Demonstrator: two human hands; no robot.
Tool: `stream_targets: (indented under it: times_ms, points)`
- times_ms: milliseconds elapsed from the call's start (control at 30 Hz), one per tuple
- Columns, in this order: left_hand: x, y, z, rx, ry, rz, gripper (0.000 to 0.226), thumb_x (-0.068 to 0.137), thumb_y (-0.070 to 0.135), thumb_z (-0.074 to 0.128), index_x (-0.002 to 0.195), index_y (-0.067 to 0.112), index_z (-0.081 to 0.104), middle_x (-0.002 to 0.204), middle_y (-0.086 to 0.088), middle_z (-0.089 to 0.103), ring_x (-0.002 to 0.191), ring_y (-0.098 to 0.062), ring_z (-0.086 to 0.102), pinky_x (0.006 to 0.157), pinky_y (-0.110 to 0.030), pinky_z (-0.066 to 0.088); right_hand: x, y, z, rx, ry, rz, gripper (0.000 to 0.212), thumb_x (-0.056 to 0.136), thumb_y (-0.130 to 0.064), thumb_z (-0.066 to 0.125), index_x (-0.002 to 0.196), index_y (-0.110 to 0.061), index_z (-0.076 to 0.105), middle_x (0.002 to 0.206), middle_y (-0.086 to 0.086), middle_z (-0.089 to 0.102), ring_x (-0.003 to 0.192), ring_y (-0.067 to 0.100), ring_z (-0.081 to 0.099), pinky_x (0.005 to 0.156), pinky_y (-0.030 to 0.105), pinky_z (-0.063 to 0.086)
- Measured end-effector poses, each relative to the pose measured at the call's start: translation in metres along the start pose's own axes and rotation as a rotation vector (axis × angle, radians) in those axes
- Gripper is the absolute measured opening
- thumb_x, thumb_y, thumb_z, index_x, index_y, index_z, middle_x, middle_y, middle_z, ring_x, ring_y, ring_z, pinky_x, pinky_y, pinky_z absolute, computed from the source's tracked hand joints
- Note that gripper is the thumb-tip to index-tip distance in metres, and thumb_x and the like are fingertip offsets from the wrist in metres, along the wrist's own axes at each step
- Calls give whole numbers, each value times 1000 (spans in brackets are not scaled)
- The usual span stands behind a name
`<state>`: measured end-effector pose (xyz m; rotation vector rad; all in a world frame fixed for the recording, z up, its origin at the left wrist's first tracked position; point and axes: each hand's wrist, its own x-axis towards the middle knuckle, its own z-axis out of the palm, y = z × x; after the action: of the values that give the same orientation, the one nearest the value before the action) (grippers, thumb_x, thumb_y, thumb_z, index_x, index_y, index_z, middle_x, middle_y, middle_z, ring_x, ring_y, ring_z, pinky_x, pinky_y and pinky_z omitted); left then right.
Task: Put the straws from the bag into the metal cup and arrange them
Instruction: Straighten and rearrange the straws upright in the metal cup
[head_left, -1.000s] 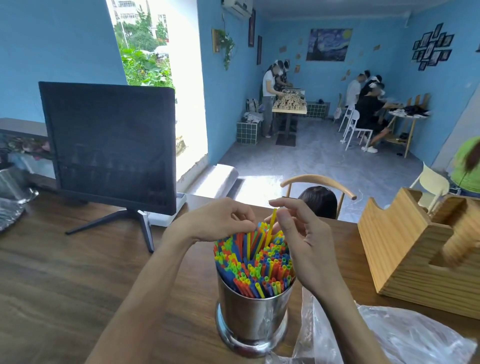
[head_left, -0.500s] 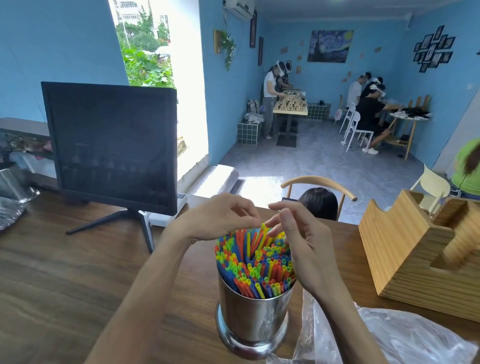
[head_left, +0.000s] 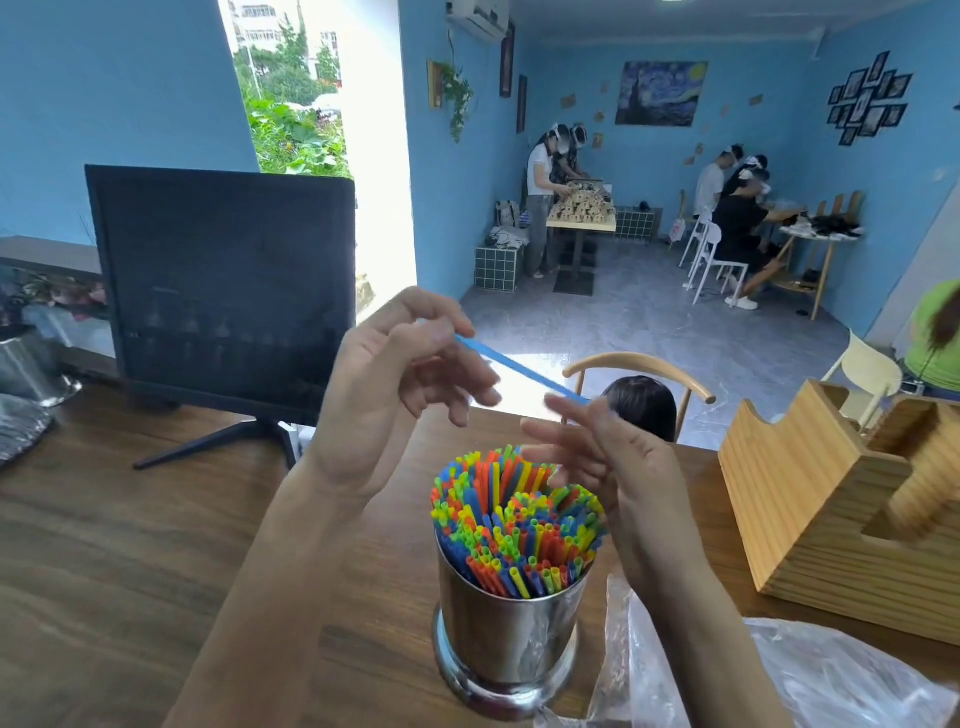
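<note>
A shiny metal cup (head_left: 506, 634) stands on the wooden table, packed with upright coloured straws (head_left: 514, 525). Above it, my left hand (head_left: 395, 384) pinches one end of a blue straw (head_left: 519, 366) that slants down to the right. My right hand (head_left: 613, 467) hovers just right of the cup's top with fingers spread and relaxed, its fingertips near the straw's lower end; whether they touch it is unclear. A clear plastic bag (head_left: 779, 680) lies crumpled at the lower right, next to the cup.
A dark monitor (head_left: 223, 291) on a stand sits at the back left of the wooden table (head_left: 130, 571). A wooden holder box (head_left: 852, 509) stands at right. Metal ware (head_left: 31, 374) sits at far left. A chair and a person's head lie beyond the table edge.
Both hands lifted off the straw bundle. My left hand rose and now holds a single blue straw pulled out above the cup; my right hand opened and moved right.
</note>
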<state>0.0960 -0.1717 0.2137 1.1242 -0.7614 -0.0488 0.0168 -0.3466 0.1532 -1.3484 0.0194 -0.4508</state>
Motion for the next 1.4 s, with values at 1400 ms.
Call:
stream_targets:
  times_ms: [1400]
  points:
    - [12,-24,-15,817,383,360,30,89,49,67,90,21,79,76,2,73,67,-20,65,63,-39,52,9,32,-11,-687,115,-348,28,102,-49,52,101,-32,74,95,-18,72,97,7,66,77,32,53]
